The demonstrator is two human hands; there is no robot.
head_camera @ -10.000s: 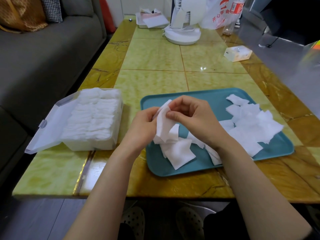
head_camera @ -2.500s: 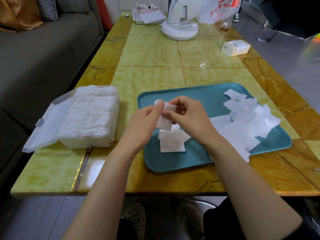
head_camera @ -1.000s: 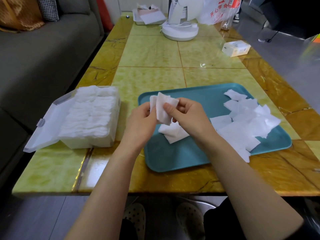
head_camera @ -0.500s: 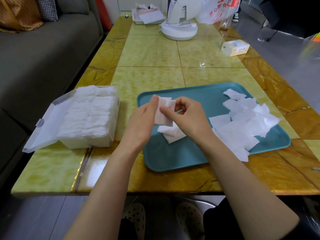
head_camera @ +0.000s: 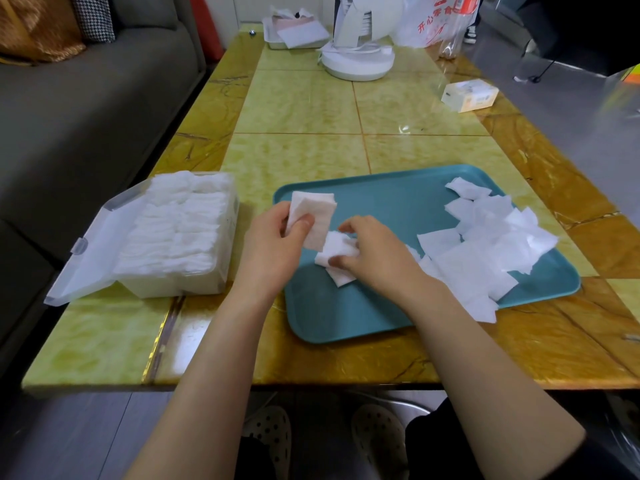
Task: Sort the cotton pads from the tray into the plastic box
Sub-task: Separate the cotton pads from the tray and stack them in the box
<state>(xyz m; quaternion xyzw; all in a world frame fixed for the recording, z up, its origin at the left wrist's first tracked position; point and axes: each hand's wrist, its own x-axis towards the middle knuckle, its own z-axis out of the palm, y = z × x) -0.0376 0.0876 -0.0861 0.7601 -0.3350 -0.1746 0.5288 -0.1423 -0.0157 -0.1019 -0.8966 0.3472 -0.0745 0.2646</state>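
Centre frame, the left hand (head_camera: 273,244) is pinching white square cotton pads (head_camera: 317,216), likely limp and featherlight; the right hand (head_camera: 377,254) is gripping more by their edges on the teal plastic tray (head_camera: 381,199).

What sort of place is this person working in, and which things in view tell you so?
Probably a home living room: a grey sofa with cushions runs along the left of a marble-patterned table, which also carries a white fan and a plastic shopping bag.

White cotton pads (head_camera: 485,244), teal tray (head_camera: 381,202)
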